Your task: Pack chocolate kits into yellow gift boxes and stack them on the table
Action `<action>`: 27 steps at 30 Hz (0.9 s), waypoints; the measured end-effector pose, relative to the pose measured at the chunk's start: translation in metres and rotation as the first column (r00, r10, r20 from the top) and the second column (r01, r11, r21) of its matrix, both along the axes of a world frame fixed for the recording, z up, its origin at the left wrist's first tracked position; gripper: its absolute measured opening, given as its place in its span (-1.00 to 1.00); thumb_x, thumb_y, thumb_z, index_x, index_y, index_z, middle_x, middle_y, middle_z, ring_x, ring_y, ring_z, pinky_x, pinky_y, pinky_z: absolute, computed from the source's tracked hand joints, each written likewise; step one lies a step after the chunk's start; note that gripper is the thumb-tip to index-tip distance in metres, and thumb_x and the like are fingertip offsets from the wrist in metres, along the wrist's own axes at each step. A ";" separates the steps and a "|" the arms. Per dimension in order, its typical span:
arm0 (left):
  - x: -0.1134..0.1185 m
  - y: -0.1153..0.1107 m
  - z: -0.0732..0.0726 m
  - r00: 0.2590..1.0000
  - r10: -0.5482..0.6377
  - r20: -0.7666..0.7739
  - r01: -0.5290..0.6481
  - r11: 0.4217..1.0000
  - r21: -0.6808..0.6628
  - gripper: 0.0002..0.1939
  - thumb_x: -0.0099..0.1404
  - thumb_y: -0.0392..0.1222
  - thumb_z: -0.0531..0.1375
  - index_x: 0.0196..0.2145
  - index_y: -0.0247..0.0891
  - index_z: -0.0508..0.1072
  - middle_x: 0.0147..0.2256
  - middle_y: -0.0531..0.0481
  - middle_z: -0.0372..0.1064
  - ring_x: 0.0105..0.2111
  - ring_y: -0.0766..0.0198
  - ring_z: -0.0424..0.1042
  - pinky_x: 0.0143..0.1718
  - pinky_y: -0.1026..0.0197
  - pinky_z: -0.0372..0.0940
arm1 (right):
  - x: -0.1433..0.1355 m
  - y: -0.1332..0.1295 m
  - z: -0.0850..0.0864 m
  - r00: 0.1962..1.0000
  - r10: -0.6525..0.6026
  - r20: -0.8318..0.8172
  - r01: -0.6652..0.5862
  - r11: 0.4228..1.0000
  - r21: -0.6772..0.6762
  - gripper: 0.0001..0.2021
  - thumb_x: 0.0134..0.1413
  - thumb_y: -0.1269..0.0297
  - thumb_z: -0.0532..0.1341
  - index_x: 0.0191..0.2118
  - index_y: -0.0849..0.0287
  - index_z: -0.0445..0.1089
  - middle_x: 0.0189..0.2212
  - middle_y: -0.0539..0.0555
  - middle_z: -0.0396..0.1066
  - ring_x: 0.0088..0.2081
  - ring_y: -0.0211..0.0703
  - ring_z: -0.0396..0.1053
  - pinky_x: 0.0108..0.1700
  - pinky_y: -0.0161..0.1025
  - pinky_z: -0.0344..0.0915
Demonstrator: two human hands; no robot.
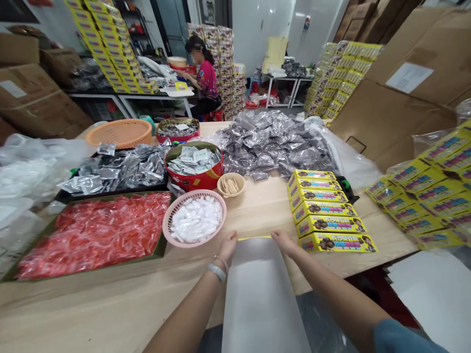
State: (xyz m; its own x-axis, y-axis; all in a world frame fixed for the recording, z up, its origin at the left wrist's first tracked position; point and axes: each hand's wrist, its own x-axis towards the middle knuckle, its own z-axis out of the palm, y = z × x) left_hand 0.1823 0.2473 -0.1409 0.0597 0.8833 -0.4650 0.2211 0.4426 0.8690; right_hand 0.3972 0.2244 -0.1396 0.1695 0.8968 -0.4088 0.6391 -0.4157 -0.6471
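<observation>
A long whitish-grey cardboard sheet (259, 289) reaches from the tabletop toward my body, a thin yellow strip showing along its far edge. My left hand (228, 246) is closed on its far left corner, with a pale band and a bracelet at the wrist. At the far right corner, my right hand (283, 241) pinches the same sheet. Just beyond my left hand stands a pink basket (166, 226) of white packets. Right of my right hand, yellow printed boxes (331, 225) lie in a row.
On the left are a tray of red packets (103, 230) and silver packets (125, 169). A red tin (195, 179), a bowl of small sticks (230, 185) and a grey packet heap (275, 142) lie farther back. Wrapped yellow boxes (430, 186) stand right. A person (206, 81) sits at another table.
</observation>
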 end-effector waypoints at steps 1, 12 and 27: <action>0.001 0.001 0.002 0.999 -0.027 -0.025 0.027 0.999 0.018 -0.74 0.09 -0.30 0.06 -0.24 -0.33 0.41 -0.06 -0.18 0.28 0.00 0.15 0.20 0.00 0.12 0.07 | -0.001 0.002 0.002 0.999 0.025 0.029 -0.025 1.000 -0.004 -0.70 -0.07 0.24 -0.02 -0.70 0.21 0.23 -0.76 -0.06 0.09 -0.60 -0.29 0.11 -0.52 -0.35 0.00; -0.009 0.015 0.009 0.764 -0.439 -0.473 0.541 0.835 0.100 -0.89 -0.04 -0.32 0.17 -0.48 -0.26 0.47 -0.37 -0.09 0.41 -0.21 0.09 0.32 -0.12 0.13 0.12 | -0.014 0.015 0.025 0.746 0.544 0.385 -0.524 0.835 -0.166 -0.80 -0.10 0.42 0.08 -0.31 0.29 0.37 -0.27 0.22 0.33 -0.32 -0.12 0.30 -0.30 -0.28 0.15; 0.010 0.016 0.048 0.155 -0.499 -0.852 0.877 0.467 -0.114 -0.75 0.16 -0.39 -0.04 -0.31 -0.42 0.42 -0.28 -0.31 0.36 -0.23 0.05 0.35 -0.26 0.07 0.22 | -0.045 0.022 0.017 0.408 0.671 0.620 -0.697 0.667 -0.263 -0.76 -0.05 0.57 -0.02 -0.28 0.38 0.33 -0.36 0.32 0.38 -0.28 -0.03 0.35 -0.32 -0.18 0.25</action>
